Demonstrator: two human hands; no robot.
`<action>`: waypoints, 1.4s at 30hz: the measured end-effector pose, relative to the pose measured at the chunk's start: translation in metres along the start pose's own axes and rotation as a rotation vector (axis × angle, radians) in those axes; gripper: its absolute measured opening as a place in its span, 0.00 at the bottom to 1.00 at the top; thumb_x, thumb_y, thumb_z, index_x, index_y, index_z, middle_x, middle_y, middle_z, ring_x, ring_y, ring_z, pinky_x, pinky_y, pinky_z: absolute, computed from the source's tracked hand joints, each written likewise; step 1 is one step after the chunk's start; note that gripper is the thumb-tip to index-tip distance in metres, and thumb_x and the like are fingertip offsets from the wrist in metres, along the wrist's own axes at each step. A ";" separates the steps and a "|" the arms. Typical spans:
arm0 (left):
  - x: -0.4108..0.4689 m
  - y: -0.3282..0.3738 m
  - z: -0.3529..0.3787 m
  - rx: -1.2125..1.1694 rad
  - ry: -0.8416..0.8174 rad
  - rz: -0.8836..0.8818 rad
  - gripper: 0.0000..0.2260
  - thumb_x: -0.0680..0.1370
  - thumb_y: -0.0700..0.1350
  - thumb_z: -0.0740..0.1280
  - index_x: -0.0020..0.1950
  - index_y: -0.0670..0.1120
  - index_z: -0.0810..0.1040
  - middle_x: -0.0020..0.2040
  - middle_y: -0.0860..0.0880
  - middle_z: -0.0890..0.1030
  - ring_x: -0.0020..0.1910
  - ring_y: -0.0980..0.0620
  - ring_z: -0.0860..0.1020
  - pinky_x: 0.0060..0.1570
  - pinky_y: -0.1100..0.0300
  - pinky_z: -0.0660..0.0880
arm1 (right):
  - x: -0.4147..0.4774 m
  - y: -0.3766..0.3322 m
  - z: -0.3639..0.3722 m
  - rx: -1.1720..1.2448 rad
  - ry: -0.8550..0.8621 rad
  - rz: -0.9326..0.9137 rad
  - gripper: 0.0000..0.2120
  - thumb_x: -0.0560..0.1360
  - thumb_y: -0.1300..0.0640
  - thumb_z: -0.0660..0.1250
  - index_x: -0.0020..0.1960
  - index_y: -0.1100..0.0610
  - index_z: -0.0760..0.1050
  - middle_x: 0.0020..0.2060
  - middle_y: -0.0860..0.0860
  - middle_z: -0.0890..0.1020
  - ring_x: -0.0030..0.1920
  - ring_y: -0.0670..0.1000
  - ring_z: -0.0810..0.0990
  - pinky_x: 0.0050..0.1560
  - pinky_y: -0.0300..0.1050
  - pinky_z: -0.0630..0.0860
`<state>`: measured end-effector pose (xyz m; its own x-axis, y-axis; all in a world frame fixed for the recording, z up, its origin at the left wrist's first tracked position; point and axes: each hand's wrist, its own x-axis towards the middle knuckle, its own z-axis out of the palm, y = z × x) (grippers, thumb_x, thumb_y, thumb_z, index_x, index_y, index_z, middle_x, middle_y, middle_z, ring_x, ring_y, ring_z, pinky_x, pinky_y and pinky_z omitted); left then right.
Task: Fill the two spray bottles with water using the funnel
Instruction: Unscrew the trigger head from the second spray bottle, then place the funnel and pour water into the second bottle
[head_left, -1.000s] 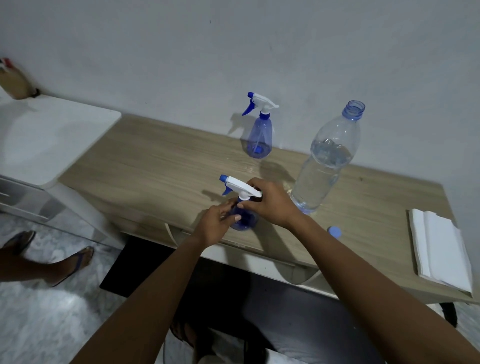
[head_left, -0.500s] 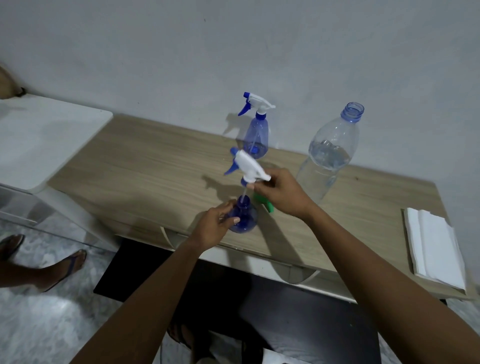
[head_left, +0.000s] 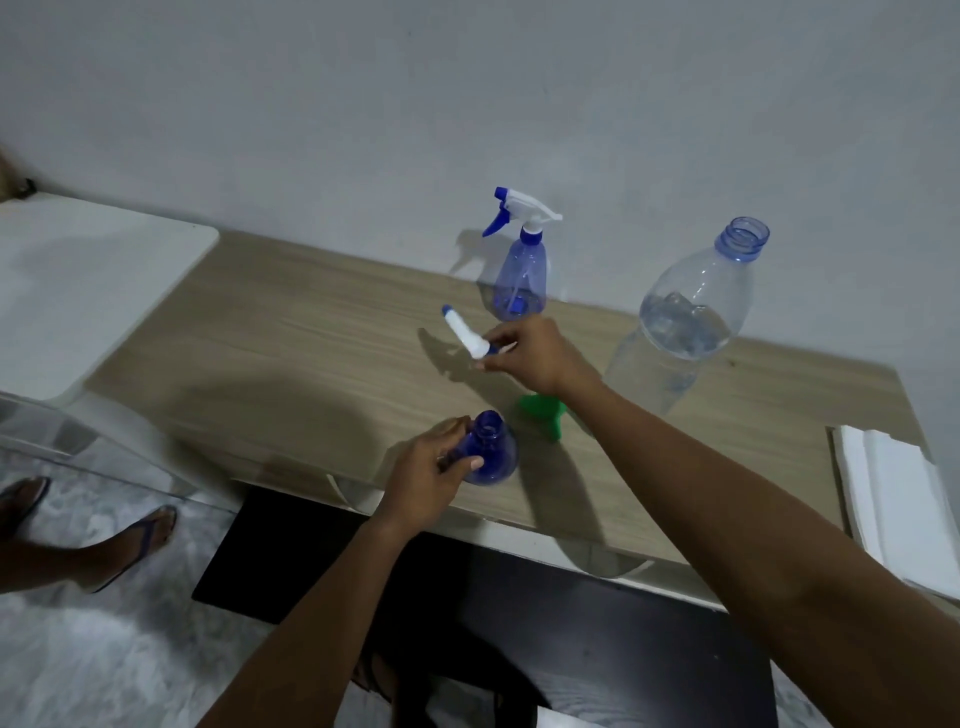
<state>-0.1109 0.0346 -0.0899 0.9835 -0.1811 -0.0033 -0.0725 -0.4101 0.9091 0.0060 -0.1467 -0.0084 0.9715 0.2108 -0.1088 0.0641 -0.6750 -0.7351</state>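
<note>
Trouble spot here: left hand (head_left: 431, 478) grips the uncapped spray bottle (head_left: 493, 460) close to the near edge of the table (head_left: 311, 353), so a slip could send it off. Right hand (head_left: 530, 358) pinches the spray head (head_left: 465, 335) mid-table; reaching back for the green funnel (head_left: 543, 413), it could clip the open water bottle (head_left: 680, 322).

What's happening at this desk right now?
A person is opening a spray bottle for filling. The left hand grips the near spray bottle at the front edge of the desk, its neck uncovered. The right hand holds the trigger head off the bottle. The green funnel lies unused. The second spray bottle stands capped by the wall, near an open, part-full water bottle.
</note>
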 end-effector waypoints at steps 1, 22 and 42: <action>0.001 -0.001 -0.003 0.010 0.001 0.009 0.19 0.75 0.37 0.73 0.66 0.46 0.79 0.60 0.52 0.82 0.58 0.60 0.80 0.57 0.71 0.73 | 0.001 0.001 0.002 -0.064 -0.050 0.012 0.15 0.71 0.57 0.79 0.57 0.57 0.85 0.48 0.51 0.86 0.44 0.46 0.79 0.40 0.37 0.70; 0.007 -0.006 -0.015 0.101 0.018 0.054 0.19 0.74 0.43 0.75 0.65 0.48 0.80 0.62 0.59 0.80 0.61 0.60 0.78 0.61 0.67 0.74 | -0.004 0.008 0.010 -0.189 0.035 0.029 0.21 0.73 0.48 0.76 0.63 0.53 0.82 0.57 0.47 0.85 0.52 0.46 0.81 0.51 0.45 0.76; 0.010 0.034 0.050 0.115 0.118 -0.112 0.23 0.65 0.57 0.72 0.59 0.53 0.82 0.49 0.52 0.85 0.50 0.49 0.83 0.54 0.46 0.80 | -0.117 0.065 -0.077 0.376 0.666 0.015 0.43 0.64 0.54 0.84 0.71 0.49 0.62 0.61 0.41 0.75 0.56 0.42 0.77 0.54 0.35 0.77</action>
<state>-0.1118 -0.0258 -0.0802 0.9986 -0.0248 -0.0469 0.0270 -0.5227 0.8521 -0.0863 -0.2697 0.0079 0.9117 -0.3481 0.2184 0.0835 -0.3635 -0.9279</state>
